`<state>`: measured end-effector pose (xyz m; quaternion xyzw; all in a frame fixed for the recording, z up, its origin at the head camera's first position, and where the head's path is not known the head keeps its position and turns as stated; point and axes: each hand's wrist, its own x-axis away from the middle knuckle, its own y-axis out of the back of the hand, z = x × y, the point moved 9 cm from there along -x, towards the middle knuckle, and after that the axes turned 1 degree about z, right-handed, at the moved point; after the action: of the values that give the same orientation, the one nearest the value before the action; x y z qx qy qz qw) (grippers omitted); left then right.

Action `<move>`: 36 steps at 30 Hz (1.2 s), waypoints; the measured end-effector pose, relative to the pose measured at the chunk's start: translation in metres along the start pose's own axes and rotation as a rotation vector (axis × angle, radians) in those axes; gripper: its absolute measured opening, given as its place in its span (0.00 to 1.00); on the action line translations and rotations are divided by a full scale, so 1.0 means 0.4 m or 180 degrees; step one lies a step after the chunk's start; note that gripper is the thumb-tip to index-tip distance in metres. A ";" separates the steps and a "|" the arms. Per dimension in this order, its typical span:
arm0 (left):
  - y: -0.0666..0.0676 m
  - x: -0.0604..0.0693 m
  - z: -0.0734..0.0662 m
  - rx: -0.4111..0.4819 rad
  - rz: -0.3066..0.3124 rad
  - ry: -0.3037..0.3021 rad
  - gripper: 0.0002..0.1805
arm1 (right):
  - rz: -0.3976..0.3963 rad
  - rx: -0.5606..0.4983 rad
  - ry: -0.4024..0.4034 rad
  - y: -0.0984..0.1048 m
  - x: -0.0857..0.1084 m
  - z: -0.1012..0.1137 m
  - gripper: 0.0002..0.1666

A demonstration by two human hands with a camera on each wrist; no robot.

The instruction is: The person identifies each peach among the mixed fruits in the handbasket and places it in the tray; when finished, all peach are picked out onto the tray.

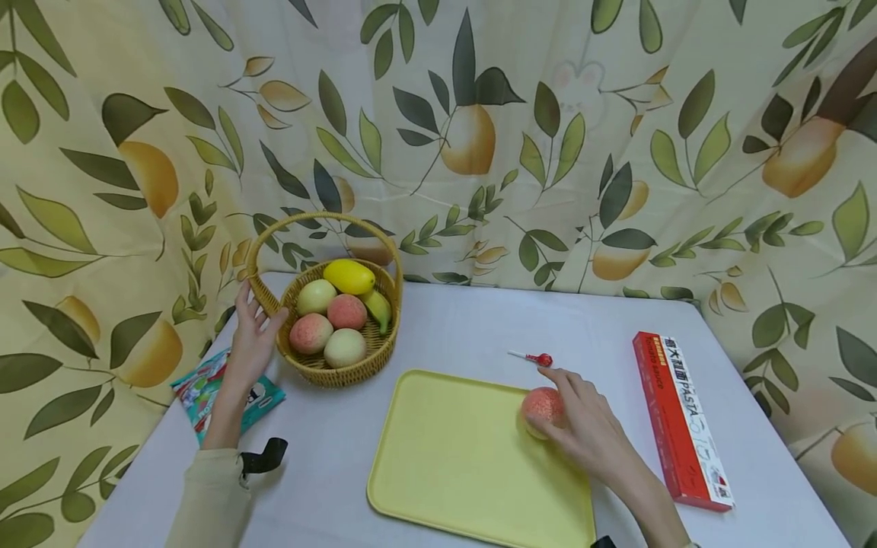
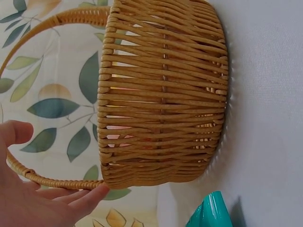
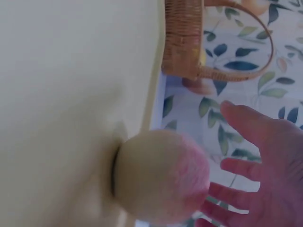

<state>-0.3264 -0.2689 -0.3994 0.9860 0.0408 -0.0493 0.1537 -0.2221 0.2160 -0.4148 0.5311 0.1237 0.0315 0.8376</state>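
Note:
A wicker basket point(image 1: 356, 373) with a tall hooped handle stands at the back left, holding a yellow lemon-like fruit point(image 1: 349, 276), a banana point(image 1: 378, 310), two pink peaches point(image 1: 311, 333) and two pale green round fruits point(image 1: 345, 348). My left hand point(image 1: 253, 335) is at the handle's left foot; in the left wrist view its straight fingers point(image 2: 78, 203) touch the handle, thumb apart. Over the right part of a yellow tray point(image 1: 466, 457) my right hand point(image 1: 585, 422) reaches around a peach point(image 1: 541, 409) resting there. In the right wrist view, its fingers are spread beside the peach point(image 3: 161, 177), not curled round it.
A teal snack bag point(image 1: 263, 396) lies under the left forearm. Behind the tray is a red lollipop point(image 1: 543, 360) with a white stick. A red and white pasta box point(image 1: 678, 418) lies at the right. A patterned curtain point(image 1: 425, 152) hangs behind the white table point(image 1: 466, 327).

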 end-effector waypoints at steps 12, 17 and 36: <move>0.010 0.019 0.004 -0.0005 -0.0019 0.0037 0.51 | -0.0016 -0.0390 0.0967 -0.027 -0.104 0.284 0.44; 0.004 0.015 -0.004 0.0015 0.0012 -0.0043 0.50 | 0.0246 -0.0477 0.1632 -0.068 -0.159 0.465 0.41; -0.007 0.009 -0.006 0.0004 0.0012 -0.0059 0.49 | 0.0529 0.0352 0.1982 -0.257 -0.366 0.715 0.41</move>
<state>-0.3230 -0.2654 -0.3985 0.9857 0.0374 -0.0582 0.1535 -0.3030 -0.1078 -0.3657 0.5488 0.3316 0.2540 0.7241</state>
